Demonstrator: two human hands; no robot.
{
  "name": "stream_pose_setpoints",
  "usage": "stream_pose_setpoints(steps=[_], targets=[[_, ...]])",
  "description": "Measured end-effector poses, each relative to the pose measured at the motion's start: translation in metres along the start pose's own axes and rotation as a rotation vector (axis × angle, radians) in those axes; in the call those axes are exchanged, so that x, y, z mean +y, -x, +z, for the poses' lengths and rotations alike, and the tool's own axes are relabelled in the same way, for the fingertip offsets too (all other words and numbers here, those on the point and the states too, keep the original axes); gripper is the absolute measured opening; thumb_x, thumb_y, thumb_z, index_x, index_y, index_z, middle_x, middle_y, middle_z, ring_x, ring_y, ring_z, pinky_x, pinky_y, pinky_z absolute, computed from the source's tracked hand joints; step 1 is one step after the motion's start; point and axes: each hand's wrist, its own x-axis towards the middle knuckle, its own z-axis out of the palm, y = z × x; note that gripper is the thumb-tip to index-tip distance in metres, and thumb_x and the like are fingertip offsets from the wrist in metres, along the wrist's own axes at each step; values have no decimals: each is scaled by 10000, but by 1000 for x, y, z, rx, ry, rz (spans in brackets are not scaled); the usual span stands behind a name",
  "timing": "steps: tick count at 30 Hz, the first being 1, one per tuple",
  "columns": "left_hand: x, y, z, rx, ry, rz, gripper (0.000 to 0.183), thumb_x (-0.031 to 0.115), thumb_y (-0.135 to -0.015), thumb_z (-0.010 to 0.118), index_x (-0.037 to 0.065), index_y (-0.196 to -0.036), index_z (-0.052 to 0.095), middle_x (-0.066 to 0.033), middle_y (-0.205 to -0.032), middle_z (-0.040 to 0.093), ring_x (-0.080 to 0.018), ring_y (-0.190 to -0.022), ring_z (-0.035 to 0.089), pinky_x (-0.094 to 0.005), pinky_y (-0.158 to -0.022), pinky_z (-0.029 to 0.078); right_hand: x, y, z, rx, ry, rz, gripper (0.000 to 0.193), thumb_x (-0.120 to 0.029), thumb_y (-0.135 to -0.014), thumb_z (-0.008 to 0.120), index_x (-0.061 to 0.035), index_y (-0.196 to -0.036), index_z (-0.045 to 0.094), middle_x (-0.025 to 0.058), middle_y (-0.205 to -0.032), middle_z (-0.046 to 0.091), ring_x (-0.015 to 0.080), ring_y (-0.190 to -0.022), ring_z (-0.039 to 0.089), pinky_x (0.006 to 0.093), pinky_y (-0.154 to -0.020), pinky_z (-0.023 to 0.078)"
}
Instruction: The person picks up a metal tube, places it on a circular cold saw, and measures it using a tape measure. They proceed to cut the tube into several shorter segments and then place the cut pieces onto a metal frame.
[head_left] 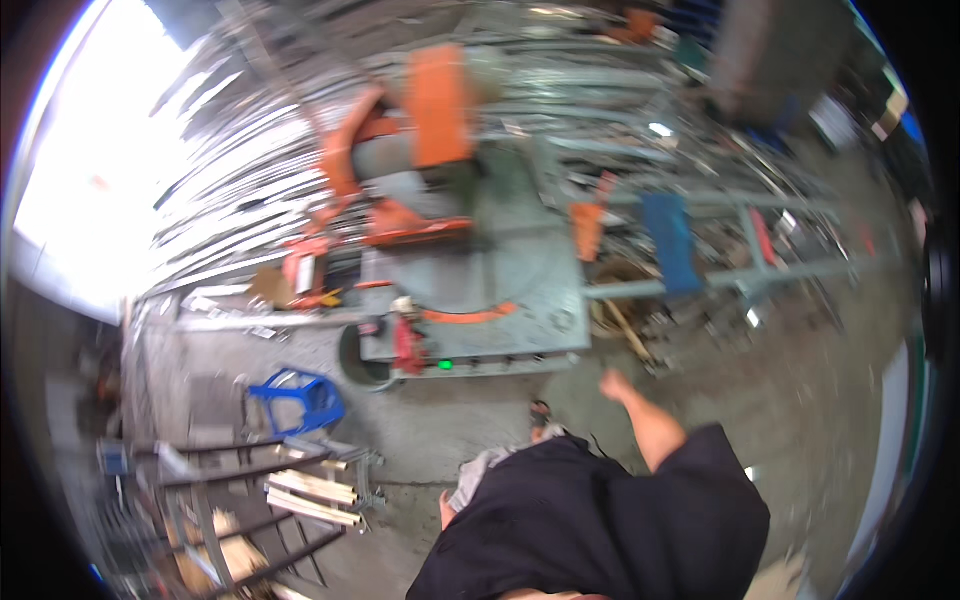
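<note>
My right hand (618, 386) hangs in front of my body, past the near right corner of a grey-green machine table (540, 335). It looks compact, but blur hides how the fingers lie, and no held thing shows. Low at my left side, beside my dark shirt (600, 510), part of my left hand (444, 510) shows; its fingers are mostly hidden. Neither hand touches the machine. On the table stands a saw-like machine with orange guards (438, 110). A red part (408, 345) and a small green light (446, 365) are at the table's front edge.
Long metal profiles (230, 210) lie stacked behind the machine. A grey-green support frame (720, 280) with a blue cloth-like piece (670, 240) reaches right. At left are a blue stool (305, 400), a bin (360, 365) and a dark rack (250, 470) with pale strips (315, 495).
</note>
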Motion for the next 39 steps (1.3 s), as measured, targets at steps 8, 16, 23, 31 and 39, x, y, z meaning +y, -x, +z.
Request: stream_pose_setpoints(steps=[8,16,23,31,39], targets=[[-31,29,-27,-49,-444,222,275,175,-788,549,0,-934,703,-264,-1088,633,-431,-866,645,-484,-789,524,-23,31,132,-520,48,-464,423,-426,-799,654,-38,-954,721,215,-948,694,330,-905,685,429,-787,516],[30,173,14,539,321,-167,210,230,-886,644,61,-977,728,-43,-942,728,-173,-827,671,-315,-763,527,-50,-26,108,-855,-36,-870,522,-518,-826,627,-36,-1009,703,256,-995,672,356,-989,658,434,-836,496],[82,261,-104,759,758,-327,299,282,-925,664,-3,-878,737,-8,-793,697,-84,-754,626,-266,-736,500,-316,110,-20,-625,471,-1042,542,-448,-841,653,-25,-1180,630,231,-1098,664,394,-1038,631,443,-876,498],[206,206,-180,974,1585,150,281,193,-945,595,-31,-1104,654,-168,-1018,709,-275,-928,702,-394,-930,510,-519,297,-34,-1469,-314,-1340,655,-90,-833,740,-56,-1400,415,116,-1332,544,243,-1173,579,382,-952,483],[191,145,-191,708,1988,483,299,143,-987,517,-18,-1227,594,-232,-1258,598,-275,-1094,647,-418,-1011,486,-608,349,-22,-1604,-813,-1134,745,11,-750,754,3,-1402,393,169,-1452,436,268,-1310,467,426,-1082,388]])
